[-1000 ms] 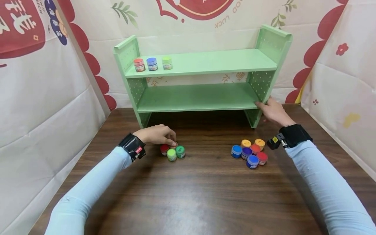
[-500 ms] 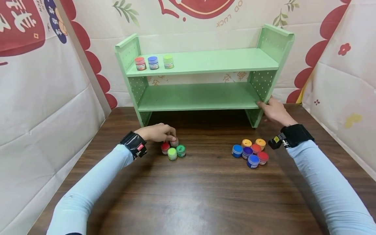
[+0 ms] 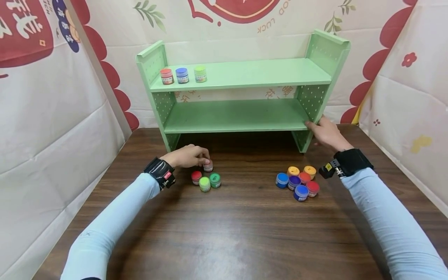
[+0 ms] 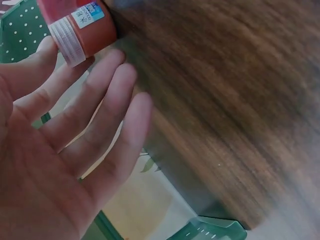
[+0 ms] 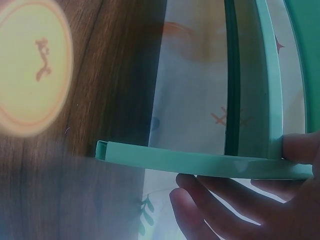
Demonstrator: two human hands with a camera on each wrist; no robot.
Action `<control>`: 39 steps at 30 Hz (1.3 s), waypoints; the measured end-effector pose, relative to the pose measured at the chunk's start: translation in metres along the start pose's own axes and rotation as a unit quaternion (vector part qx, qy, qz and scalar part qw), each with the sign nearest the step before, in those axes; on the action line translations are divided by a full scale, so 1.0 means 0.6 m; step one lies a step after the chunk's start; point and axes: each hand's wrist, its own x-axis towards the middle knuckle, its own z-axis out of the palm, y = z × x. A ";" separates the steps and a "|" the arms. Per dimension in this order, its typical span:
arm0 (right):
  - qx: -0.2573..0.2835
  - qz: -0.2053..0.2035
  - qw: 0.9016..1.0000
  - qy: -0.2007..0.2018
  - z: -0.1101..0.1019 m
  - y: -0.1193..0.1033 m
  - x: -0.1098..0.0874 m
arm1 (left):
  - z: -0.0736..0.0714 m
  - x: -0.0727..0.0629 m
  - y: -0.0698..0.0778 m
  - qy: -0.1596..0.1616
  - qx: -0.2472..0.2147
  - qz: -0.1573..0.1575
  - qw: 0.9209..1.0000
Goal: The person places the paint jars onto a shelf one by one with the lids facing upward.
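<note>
My left hand [image 3: 189, 156] pinches a small paint jar [image 3: 208, 167] between thumb and fingertips, just behind three other jars on the table. In the left wrist view this paint jar [image 4: 92, 32] has a reddish, label-banded body, and the other fingers of the left hand [image 4: 65, 145] extend loosely. Close in front are a red jar [image 3: 196, 177], a light green jar [image 3: 204, 184] and a dark green jar [image 3: 215, 180]. My right hand [image 3: 328, 134] holds the right side panel of the green shelf [image 3: 241, 115], its thumb at the lower board; fingers lie behind the panel [image 5: 200, 162].
A red jar [image 3: 167, 76], a blue jar [image 3: 182, 75] and a light green jar [image 3: 200, 74] stand at the left of the upper board. Several jars, including a purple jar [image 3: 294, 182], cluster on the brown table [image 3: 224, 233] at right. A printed cloth [image 3: 238, 42] hangs behind.
My left hand has drawn the pinched jar slightly away from the nearby jars, back toward the shelf. The right hand keeps its hold on the shelf.
</note>
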 end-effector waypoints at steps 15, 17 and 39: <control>-0.004 0.006 1.000 0.003 -0.001 -0.003 -0.004 | 0.010 -0.002 0.011 0.056 0.054 0.001 0.997; -0.004 0.001 1.000 0.002 -0.001 -0.002 -0.003 | 0.012 -0.001 0.010 0.067 0.063 0.002 0.996; -0.005 -0.006 1.000 -0.001 -0.004 -0.008 -0.003 | 0.018 -0.001 0.012 0.095 0.078 0.003 0.992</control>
